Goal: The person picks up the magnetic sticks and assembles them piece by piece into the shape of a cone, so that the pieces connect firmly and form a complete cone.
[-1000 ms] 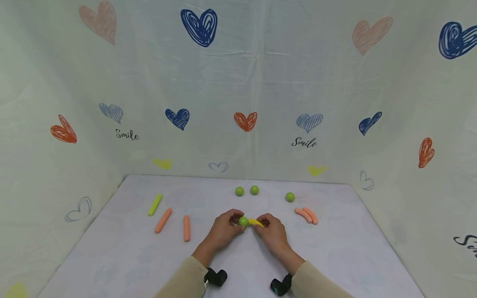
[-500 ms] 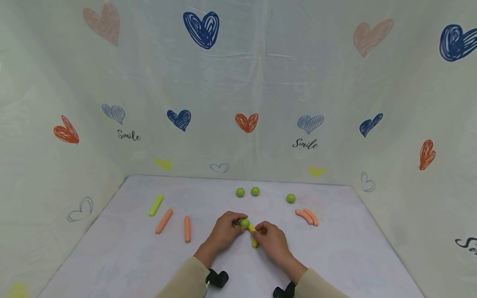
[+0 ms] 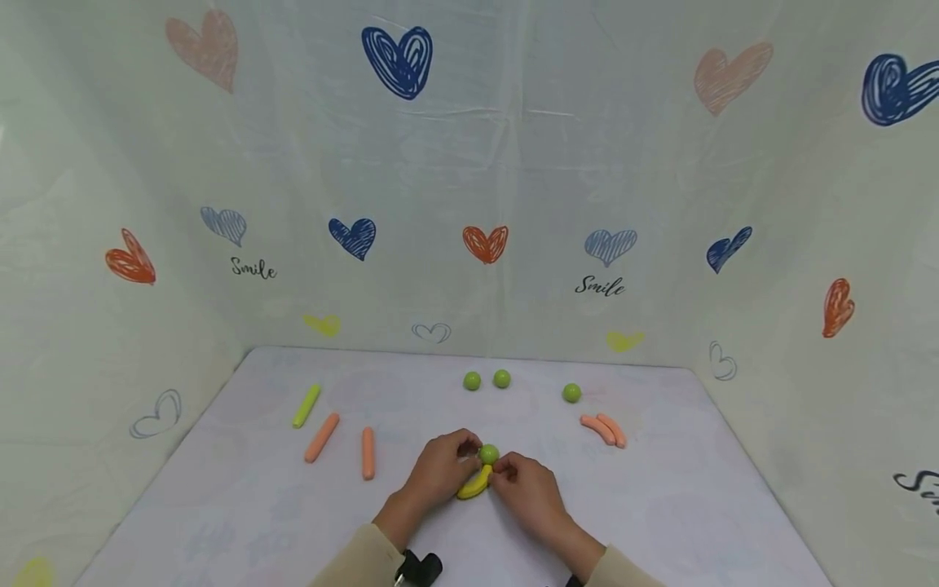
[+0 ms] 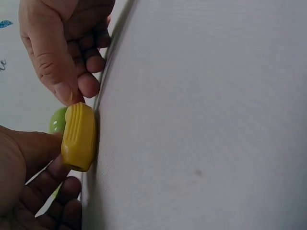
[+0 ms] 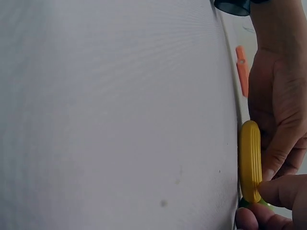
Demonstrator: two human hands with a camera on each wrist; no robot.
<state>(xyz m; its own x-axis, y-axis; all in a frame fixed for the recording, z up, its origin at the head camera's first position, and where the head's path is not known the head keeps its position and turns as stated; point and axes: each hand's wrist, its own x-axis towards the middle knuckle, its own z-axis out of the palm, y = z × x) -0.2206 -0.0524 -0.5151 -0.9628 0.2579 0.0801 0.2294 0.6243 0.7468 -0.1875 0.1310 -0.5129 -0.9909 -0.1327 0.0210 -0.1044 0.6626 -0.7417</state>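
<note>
Low over the white table, a glossy green ball (image 3: pixel 489 454) stands at the far end of a yellow toy banana (image 3: pixel 474 483). My left hand (image 3: pixel 440 471) pinches the ball from its left side, thumb toward me. My right hand (image 3: pixel 530 493) grips the banana's far end with thumb and fingers. In the left wrist view the ridged banana (image 4: pixel 79 139) hides part of the ball (image 4: pixel 57 120). Seen from the right wrist, the banana (image 5: pixel 250 160) has its end between right thumb and fingertips, the left hand (image 5: pixel 278 96) behind it.
Farther back on the table (image 3: pixel 411 391) are more green balls (image 3: pixel 502 378). Two bent sausages (image 3: pixel 603 430) lie to the right. On the left lie straight orange sticks (image 3: pixel 368 453) and a yellow-green stick (image 3: pixel 306 406). A heart-printed curtain (image 3: pixel 484 163) stands behind.
The banana has swung from lying rightward of the ball to pointing toward me and slightly left. The ball and both hands have come a little nearer.
</note>
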